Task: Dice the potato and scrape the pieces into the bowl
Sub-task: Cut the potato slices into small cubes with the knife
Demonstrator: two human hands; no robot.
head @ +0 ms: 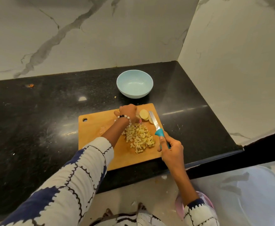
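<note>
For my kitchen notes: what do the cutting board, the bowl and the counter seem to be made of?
Cutting board: probably wood or bamboo, matte tan surface.
Bowl: ceramic or melamine, uncertain; smooth pale blue.
Counter: apparently polished black speckled stone, showing bright reflections.

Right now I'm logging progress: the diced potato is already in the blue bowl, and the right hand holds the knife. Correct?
Not quite. The head view shows the blue bowl empty; the diced potato still lies on the cutting board. The right hand does hold the knife.

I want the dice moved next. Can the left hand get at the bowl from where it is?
Probably yes: the left hand holds potato slices at the board's far edge, and bare counter lies between it and the bowl.
</note>
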